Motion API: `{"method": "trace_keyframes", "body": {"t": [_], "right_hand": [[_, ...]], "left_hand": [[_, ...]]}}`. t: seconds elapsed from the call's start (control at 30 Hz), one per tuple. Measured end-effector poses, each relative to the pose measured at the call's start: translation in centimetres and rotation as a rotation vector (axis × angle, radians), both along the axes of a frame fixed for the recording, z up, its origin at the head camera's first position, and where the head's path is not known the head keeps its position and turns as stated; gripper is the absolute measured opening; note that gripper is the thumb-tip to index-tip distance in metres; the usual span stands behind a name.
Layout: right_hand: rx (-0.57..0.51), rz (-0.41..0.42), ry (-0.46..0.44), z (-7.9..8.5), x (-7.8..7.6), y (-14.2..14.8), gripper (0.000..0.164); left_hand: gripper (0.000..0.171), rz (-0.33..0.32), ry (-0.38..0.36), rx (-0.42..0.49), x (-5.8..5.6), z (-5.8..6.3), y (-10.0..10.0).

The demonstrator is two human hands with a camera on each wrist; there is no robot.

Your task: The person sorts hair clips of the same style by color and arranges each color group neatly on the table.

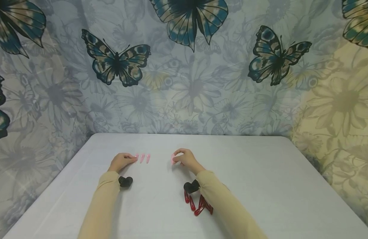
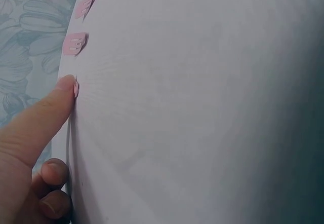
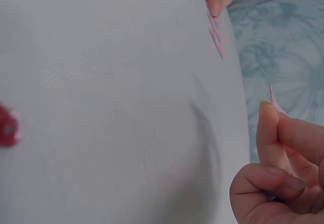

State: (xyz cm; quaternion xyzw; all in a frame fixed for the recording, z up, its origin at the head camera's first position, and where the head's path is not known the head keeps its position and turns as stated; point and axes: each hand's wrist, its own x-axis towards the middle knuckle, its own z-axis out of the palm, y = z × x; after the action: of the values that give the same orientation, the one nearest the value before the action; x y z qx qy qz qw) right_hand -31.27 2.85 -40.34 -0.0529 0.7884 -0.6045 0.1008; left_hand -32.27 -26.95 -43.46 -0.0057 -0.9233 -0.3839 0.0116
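At the left end of a row of pink hair clips (image 1: 142, 158), my left hand (image 1: 122, 161) holds the end clip by its fingertips, close to the white table. In the left wrist view, one long digit (image 2: 48, 115) reaches the clip (image 2: 76, 88), which shows as a thin sliver, while two other fingers curl below. My right hand (image 1: 187, 160) pinches another pink hair clip (image 1: 173, 159) between thumb and forefinger, to the right of the row. The right wrist view shows this clip (image 3: 273, 98) edge-on, raised above the tabletop, its lower part hidden by the fingers.
Several red hair clips (image 1: 199, 206) lie in a loose group under and beside my right forearm, which covers some. Each wrist wears a black strap device (image 1: 125, 181). Behind the white table (image 1: 246, 159) hangs butterfly-patterned cloth (image 1: 195, 89).
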Motion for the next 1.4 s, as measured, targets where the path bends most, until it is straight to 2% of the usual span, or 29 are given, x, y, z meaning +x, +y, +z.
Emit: {"method": "trace_keyframes", "body": {"t": [0.2, 0.43, 0.6, 0.77, 1.1, 1.23, 1.4], "right_hand": [[0.06, -0.033, 0.016, -0.5, -1.0, -1.6, 0.016], [0.115, -0.087, 0.028, -0.2, -1.4, -3.3, 0.014], [0.093, -0.073, 0.046, -0.6, -1.8, -4.8, 0.014], [0.134, -0.058, 0.089, -1.2, -1.9, -6.1, 0.013], [0.201, -0.097, 0.164, -1.4, -2.3, -7.1, 0.01], [0.214, -0.112, 0.187, -2.1, -2.7, -7.3, 0.01], [0.24, -0.105, 0.19, -1.8, -2.8, -8.0, 0.009]], "left_hand": [[0.028, 0.0, -0.02, 0.009, 0.1, 0.3, 0.3], [0.026, 0.009, -0.014, -0.007, 0.3, 0.5, 0.3], [0.028, 0.008, -0.013, 0.013, 0.1, 0.5, 0.0], [0.028, 0.008, -0.007, 0.032, -0.1, 0.3, -0.2], [0.026, -0.001, 0.015, 0.019, 0.1, 0.8, 0.2], [0.025, -0.006, 0.02, 0.003, 0.2, 0.6, 0.5], [0.024, 0.012, 0.018, -0.019, 0.1, 0.4, 0.2]]}}
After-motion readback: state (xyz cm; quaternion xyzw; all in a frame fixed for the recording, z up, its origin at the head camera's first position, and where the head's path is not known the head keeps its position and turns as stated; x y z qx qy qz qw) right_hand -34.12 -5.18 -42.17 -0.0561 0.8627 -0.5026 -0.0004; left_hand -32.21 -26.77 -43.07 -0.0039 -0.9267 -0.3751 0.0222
